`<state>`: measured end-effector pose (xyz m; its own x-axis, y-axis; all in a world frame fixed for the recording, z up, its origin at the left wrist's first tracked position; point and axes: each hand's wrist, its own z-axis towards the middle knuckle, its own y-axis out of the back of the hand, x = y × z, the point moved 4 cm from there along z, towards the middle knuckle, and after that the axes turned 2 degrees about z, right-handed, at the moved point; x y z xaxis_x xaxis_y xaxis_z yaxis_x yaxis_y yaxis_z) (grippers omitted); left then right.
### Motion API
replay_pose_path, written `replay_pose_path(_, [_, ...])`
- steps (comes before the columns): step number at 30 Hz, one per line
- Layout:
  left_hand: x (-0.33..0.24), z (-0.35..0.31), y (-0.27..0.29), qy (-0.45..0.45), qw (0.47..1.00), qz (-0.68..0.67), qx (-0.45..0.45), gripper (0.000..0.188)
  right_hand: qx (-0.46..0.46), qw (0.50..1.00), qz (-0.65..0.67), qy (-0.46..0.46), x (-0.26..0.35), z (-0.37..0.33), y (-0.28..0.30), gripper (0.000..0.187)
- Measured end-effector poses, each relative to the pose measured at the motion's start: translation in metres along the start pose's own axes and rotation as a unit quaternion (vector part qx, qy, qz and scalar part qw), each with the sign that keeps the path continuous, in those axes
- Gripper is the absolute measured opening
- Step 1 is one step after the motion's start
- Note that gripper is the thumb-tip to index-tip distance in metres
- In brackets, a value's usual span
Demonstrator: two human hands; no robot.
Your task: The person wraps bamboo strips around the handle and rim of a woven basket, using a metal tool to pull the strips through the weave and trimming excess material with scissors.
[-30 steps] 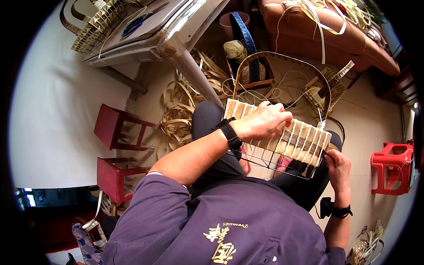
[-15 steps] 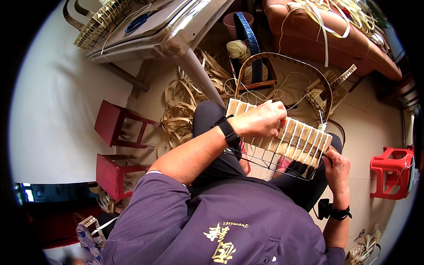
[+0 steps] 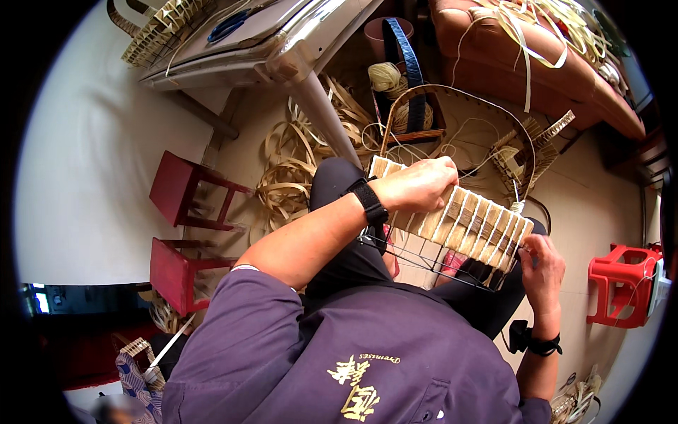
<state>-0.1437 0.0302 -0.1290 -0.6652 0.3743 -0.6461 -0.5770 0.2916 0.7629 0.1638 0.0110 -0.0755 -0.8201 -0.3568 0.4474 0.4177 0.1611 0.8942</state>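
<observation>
A half-woven basket [image 3: 477, 227] lies tilted across my lap, its side wrapped in tan flat strips crossed by white cord. Bare black wires [image 3: 424, 256] of its frame show along the near side. Its tall arched handle [image 3: 393, 107] rises away from me. My left hand [image 3: 422, 185] rests over the middle of the woven side, fingers closed round its far edge; the fingertips are partly hidden. At the right end of the basket, my right hand [image 3: 542, 268] has thumb and fingers pinched together by the corner. What lies between them is too small to make out.
Beyond the basket stands a box with a blue handle [image 3: 404, 56] and cord balls [image 3: 385, 76]. Loose tan strips [image 3: 286, 180] heap beside a table leg [image 3: 325, 120]. Dark red stools [image 3: 176, 189] stand left, a bright red stool [image 3: 621, 286] right. Another woven piece [image 3: 519, 155] lies ahead.
My right hand has turned and risen slightly at the basket's corner, fingers still pinched. My left hand keeps its place on the basket. The whole view has shifted a little.
</observation>
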Motion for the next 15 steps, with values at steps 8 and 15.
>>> replay_pose_path(8, [-0.001, -0.001, -0.001, 0.024, 0.999, 0.019, 0.013, 0.046, 0.014, 0.956, -0.093, 0.278, 0.098, 0.022, -0.036, 0.059])
replay_pose_path(15, [0.003, -0.005, -0.004, 0.003, 0.999, 0.033, 0.018, 0.049, 0.059, 0.951, -0.122, 0.278, 0.106, 0.027, -0.059, 0.072])
